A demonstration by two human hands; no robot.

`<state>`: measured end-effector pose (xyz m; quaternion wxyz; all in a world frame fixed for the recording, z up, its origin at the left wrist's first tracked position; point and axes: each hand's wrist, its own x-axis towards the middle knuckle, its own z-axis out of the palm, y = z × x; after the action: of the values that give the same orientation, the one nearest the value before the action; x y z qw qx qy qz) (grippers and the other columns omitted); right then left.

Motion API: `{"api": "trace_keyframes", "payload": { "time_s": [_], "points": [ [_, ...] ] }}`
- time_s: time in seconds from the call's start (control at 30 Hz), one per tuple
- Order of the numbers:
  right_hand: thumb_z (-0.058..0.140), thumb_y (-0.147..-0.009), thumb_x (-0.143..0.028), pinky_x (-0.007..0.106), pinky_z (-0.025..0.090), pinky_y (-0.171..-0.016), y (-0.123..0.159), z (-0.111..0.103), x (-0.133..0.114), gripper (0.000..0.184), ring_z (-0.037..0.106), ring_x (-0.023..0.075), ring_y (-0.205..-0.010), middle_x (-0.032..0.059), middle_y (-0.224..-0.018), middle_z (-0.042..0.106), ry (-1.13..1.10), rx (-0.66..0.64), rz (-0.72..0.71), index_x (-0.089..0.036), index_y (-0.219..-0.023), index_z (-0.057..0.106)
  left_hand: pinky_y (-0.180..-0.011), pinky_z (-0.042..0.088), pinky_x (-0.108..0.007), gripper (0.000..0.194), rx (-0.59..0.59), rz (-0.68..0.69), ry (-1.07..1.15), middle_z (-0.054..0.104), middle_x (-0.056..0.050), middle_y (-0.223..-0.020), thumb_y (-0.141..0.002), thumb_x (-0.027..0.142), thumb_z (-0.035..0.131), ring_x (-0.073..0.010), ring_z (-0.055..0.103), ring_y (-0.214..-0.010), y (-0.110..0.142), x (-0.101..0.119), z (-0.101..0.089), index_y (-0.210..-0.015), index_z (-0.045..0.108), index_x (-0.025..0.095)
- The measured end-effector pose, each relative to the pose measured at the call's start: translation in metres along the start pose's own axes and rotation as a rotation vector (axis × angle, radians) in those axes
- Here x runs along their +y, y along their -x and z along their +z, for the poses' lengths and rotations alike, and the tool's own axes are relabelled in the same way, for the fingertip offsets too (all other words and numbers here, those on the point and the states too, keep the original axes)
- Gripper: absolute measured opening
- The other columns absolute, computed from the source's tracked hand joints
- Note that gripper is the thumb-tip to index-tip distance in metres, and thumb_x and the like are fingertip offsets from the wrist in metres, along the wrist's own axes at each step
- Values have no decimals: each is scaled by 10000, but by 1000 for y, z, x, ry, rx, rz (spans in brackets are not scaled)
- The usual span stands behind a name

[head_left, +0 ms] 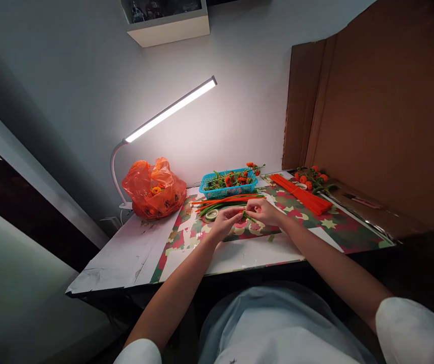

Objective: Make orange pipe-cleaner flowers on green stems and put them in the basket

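Over the patterned mat, my left hand (225, 222) and my right hand (265, 211) meet with fingertips pinched on a small green fuzzy stem (249, 217), which looks like pipe cleaner. Its finer detail is too small to make out. Just behind my hands lie loose green and orange pipe cleaners (217, 203). A roll of pale tape (212, 215) rests beside my left hand's fingers. Beyond them stands a blue basket (229, 191) of orange fuzzy flowers on green stems. To the right, a bundle of orange pipe cleaners (302, 194) lies slantwise.
An orange plastic bag (154, 189) with orange pieces inside sits at the left under a lit desk lamp (171, 109). More orange flowers (311, 177) and another tape roll lie at the back right, near a tall cardboard sheet (369, 111). The table's front edge runs below my forearms.
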<state>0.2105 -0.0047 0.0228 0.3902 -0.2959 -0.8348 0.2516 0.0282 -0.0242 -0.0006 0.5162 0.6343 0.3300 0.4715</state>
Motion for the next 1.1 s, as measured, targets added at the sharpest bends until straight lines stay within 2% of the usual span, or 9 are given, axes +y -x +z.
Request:
{"api": "trace_keyframes", "payload": {
  "time_s": [0.2,0.33,0.47,0.63,0.77,0.93,1.1],
  "points": [
    [481,-711,-155,228,304,-532,5,7,3,156,393,98,-549,-33,-571,438,89,38,-55,-180,-560,447,-660,485,-253,445,59,-13,37,701,-87,-885,-667,418,732,-130,610,-696,-2,-5,3,-996,681,123],
    [495,-738,-179,234,328,-560,9,8,1,156,423,107,-572,-26,-591,475,129,29,-36,-183,-582,481,-575,457,-218,444,61,-18,-7,675,-45,-771,-683,447,709,-96,576,-603,-2,-2,4,-987,656,128],
    [542,-782,-274,258,383,-612,9,6,-4,104,509,140,-659,10,-694,593,37,131,-6,-188,-736,577,-525,422,-197,426,78,8,-39,613,-3,-646,-709,481,673,-73,531,-538,-2,1,3,-941,630,127],
    [553,-771,-262,269,381,-605,6,10,-3,143,508,144,-637,16,-653,578,45,198,-43,-187,-649,556,-537,454,-222,469,75,-35,-42,627,-5,-683,-678,516,686,-89,560,-538,-1,3,3,-935,567,142],
    [527,-740,-223,262,364,-570,6,16,-2,140,462,130,-582,2,-606,527,87,264,-30,-191,-606,500,-599,469,-236,445,33,-19,-29,631,-2,-700,-659,460,725,-111,589,-633,3,7,4,-933,559,152],
    [520,-695,-221,250,345,-518,8,24,-5,153,442,117,-529,-13,-546,491,39,300,106,-193,-555,467,-573,423,-209,383,31,85,-109,618,-4,-688,-688,408,716,-93,552,-620,4,5,4,-933,601,136],
    [531,-678,-300,242,318,-423,6,29,1,189,408,100,-411,-46,-476,426,-232,240,389,-204,-544,437,-583,439,-216,318,82,173,-228,646,-46,-768,-699,377,704,-110,567,-665,3,2,3,-894,646,133]
  ]
}}
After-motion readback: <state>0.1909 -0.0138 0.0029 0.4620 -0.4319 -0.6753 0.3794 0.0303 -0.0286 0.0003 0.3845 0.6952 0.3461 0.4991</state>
